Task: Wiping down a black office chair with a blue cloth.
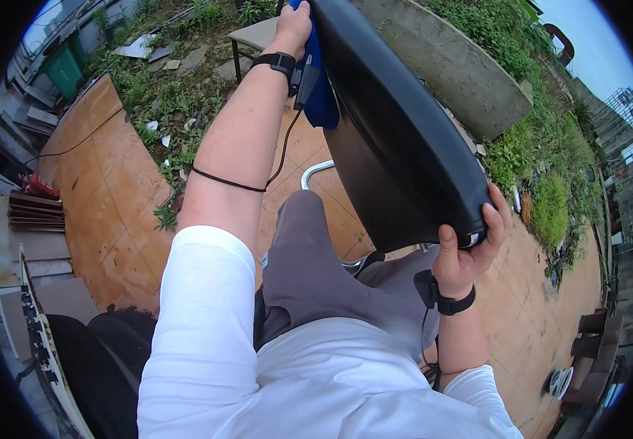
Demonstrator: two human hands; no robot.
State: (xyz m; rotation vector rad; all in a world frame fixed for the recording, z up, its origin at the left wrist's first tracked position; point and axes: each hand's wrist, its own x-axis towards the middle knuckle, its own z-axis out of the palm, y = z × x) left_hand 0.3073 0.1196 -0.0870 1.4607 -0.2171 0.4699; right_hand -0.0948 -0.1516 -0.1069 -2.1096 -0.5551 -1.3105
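Observation:
A black padded chair (pixel 393 110) with a smooth, leather-like cover is tilted in front of me, over my knees. A bent chrome tube (pixel 315 171) shows beside its lower part. At the top, my left hand (pixel 294 29) is closed on a blue cloth (pixel 321 102), which hangs down along the chair's left edge; its fingertips are partly hidden. My right hand (pixel 470 245) grips the chair's lower right corner, thumb on the near side and fingers round the outer edge. Black straps with small devices and cables sit on both wrists.
Orange tiled floor (pixel 111 219) surrounds me. Behind the chair stands a long concrete slab (pixel 448 66), with weeds beyond it. A small table (pixel 258 36) is at the far left-centre. Stacked boards (pixel 36 212) and a green bin (pixel 65 66) stand left; brown pots (pixel 590 344) stand right.

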